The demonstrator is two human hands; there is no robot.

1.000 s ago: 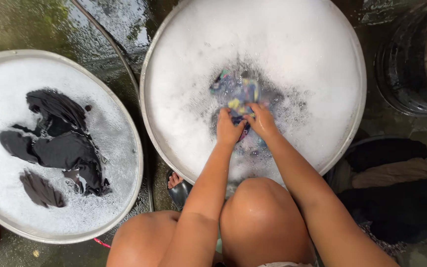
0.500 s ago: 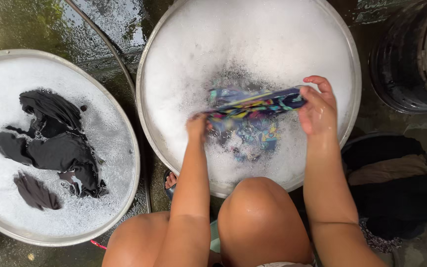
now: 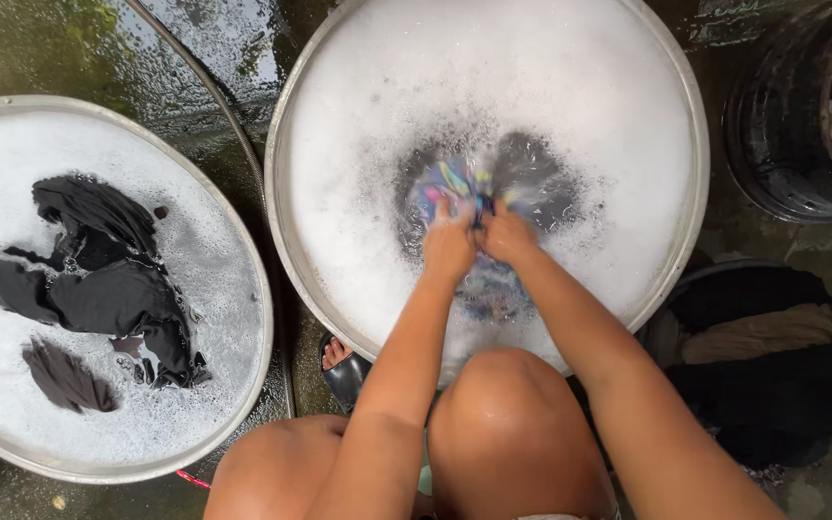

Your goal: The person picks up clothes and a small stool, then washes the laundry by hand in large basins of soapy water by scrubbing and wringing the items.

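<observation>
While both our fists, left hand (image 3: 449, 243) & right hand (image 3: 505, 234), were closed tight on the colourful cloth (image 3: 455, 183) in the foamy middle basin (image 3: 286, 125), we judged the scrubbing step; next needs rubbing w/ fresh grip.

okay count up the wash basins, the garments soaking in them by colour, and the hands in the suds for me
Round metal basins: 2
Multicoloured garment: 1
Black garments: cannot separate, counted as 1 heap
Hands in suds: 2, left hand, right hand
Total: 6
</observation>
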